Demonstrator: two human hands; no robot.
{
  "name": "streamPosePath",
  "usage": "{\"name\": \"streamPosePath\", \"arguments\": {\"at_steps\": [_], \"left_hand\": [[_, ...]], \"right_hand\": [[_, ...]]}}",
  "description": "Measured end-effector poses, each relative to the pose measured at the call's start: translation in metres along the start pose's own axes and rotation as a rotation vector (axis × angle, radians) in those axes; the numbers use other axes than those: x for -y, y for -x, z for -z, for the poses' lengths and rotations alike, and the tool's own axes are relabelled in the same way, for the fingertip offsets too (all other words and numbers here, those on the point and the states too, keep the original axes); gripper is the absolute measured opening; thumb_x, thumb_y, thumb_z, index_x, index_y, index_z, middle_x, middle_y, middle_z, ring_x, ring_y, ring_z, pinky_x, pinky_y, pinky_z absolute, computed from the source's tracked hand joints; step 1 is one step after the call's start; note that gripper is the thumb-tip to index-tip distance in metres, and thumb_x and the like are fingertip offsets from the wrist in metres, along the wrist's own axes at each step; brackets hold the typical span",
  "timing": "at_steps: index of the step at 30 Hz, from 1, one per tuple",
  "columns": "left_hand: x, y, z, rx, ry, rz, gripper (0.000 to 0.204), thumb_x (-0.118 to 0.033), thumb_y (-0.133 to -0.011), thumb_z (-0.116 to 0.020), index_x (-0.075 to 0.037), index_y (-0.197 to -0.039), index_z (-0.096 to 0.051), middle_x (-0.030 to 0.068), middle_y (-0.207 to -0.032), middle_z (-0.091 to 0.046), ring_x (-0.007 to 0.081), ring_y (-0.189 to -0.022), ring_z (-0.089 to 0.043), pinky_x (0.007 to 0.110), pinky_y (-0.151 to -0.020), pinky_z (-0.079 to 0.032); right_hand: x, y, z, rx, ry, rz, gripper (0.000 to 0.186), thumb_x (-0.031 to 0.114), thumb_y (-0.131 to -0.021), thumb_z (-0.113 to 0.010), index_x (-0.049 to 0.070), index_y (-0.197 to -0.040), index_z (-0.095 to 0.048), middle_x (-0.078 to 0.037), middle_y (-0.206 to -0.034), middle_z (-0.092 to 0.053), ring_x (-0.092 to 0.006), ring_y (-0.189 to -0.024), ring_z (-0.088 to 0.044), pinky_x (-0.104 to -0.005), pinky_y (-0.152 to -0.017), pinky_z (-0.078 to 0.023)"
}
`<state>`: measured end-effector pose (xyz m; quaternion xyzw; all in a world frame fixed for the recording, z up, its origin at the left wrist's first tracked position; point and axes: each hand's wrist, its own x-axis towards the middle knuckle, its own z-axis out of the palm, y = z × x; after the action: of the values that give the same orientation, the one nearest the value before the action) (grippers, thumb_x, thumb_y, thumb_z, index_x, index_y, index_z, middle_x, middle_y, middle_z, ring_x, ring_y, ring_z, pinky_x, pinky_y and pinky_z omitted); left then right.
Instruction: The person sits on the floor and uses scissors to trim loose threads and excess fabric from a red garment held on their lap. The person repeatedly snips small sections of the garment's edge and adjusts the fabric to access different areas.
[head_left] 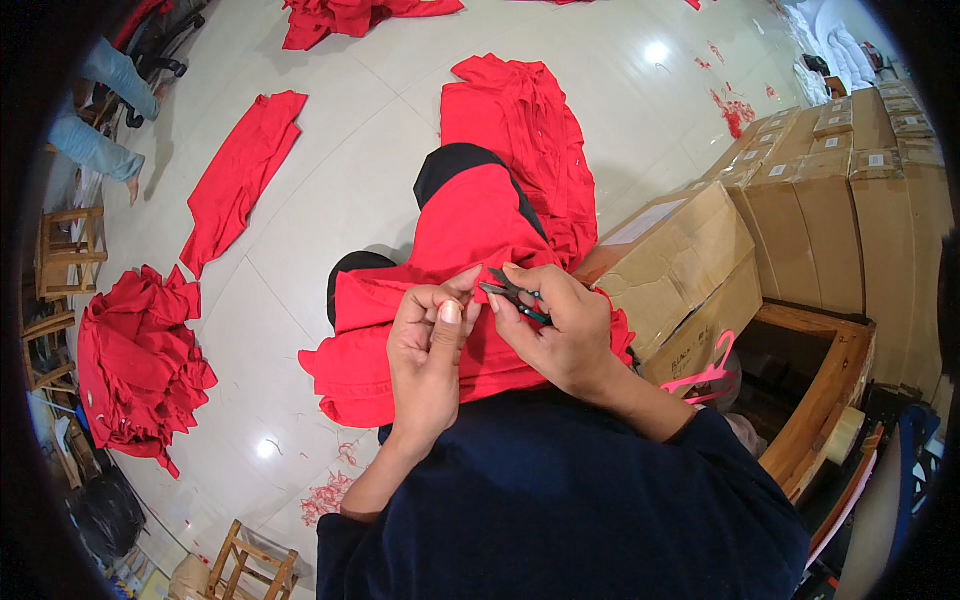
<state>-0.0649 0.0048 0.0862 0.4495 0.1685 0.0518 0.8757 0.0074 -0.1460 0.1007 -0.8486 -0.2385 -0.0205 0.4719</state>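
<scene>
A red cloth garment (362, 385) is spread over my lap, draped across my dark-clad knees. My left hand (425, 345) pinches a small edge of that red garment between thumb and fingers, raised above the lap. In my right hand (568, 335) is a pair of thread snips (518, 296) with dark blades and blue-green handles. The blades point left and meet the raised bit of cloth close to my left fingertips. Whether the blades are apart or together is too small to make out.
More red garments lie on the tiled floor: a heap (140, 365) at left, one (243, 180) at upper left. Cardboard boxes (815, 235) stack up at right, beside a pink hanger (708, 374) and wooden frame (840, 375). Another person's legs (95, 145) show at far left.
</scene>
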Motion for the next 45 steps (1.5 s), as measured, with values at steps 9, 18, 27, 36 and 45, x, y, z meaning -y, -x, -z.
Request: {"name": "streamPosePath", "arguments": {"at_steps": [9,18,27,36,45], "left_hand": [[-0.002,0.000,-0.001,0.038,0.055,0.018,0.008,-0.014,-0.111,-0.051,-0.007,-0.116,-0.052,0.0230,-0.150,-0.052,0.0208,-0.137,-0.054,0.038,-0.119,-0.043],[0.002,-0.001,0.001,0.067,-0.082,-0.059,0.008,-0.013,-0.110,-0.054,-0.005,-0.113,-0.054,0.0231,-0.153,-0.050,0.0225,-0.139,-0.052,0.038,-0.116,-0.043],[0.003,0.000,-0.006,0.070,-0.170,-0.131,0.007,-0.008,-0.108,-0.057,-0.002,-0.111,-0.055,0.0227,-0.151,-0.051,0.0233,-0.138,-0.052,0.040,-0.117,-0.042],[0.006,-0.001,-0.008,0.046,-0.211,-0.161,0.008,-0.009,-0.107,-0.058,-0.002,-0.110,-0.056,0.0214,-0.149,-0.051,0.0208,-0.135,-0.052,0.037,-0.116,-0.040],[0.008,-0.002,-0.005,0.008,0.003,-0.019,0.010,-0.011,-0.109,-0.057,-0.002,-0.112,-0.055,0.0191,-0.150,-0.050,0.0154,-0.130,-0.053,0.035,-0.117,-0.041]], "right_hand": [[-0.003,-0.001,0.004,0.001,0.046,0.105,0.026,0.007,-0.085,-0.081,0.001,-0.106,-0.068,-0.012,-0.095,-0.074,-0.0253,-0.079,-0.076,-0.0332,-0.063,-0.059],[0.006,-0.003,0.011,0.053,0.085,0.022,0.024,0.009,-0.085,-0.081,0.001,-0.104,-0.068,-0.013,-0.095,-0.074,-0.0250,-0.081,-0.077,-0.0337,-0.065,-0.060],[0.004,-0.004,0.009,0.049,0.084,0.014,0.022,0.010,-0.086,-0.081,0.001,-0.102,-0.068,-0.014,-0.094,-0.074,-0.0257,-0.080,-0.077,-0.0341,-0.066,-0.060],[0.001,-0.003,0.003,0.006,0.044,-0.008,0.023,0.009,-0.088,-0.080,0.000,-0.106,-0.069,-0.015,-0.089,-0.073,-0.0259,-0.075,-0.075,-0.0344,-0.062,-0.058],[-0.005,-0.001,-0.006,-0.053,0.007,0.004,0.020,0.008,-0.088,-0.079,0.001,-0.104,-0.070,-0.015,-0.087,-0.072,-0.0270,-0.073,-0.074,-0.0353,-0.061,-0.057]]}}
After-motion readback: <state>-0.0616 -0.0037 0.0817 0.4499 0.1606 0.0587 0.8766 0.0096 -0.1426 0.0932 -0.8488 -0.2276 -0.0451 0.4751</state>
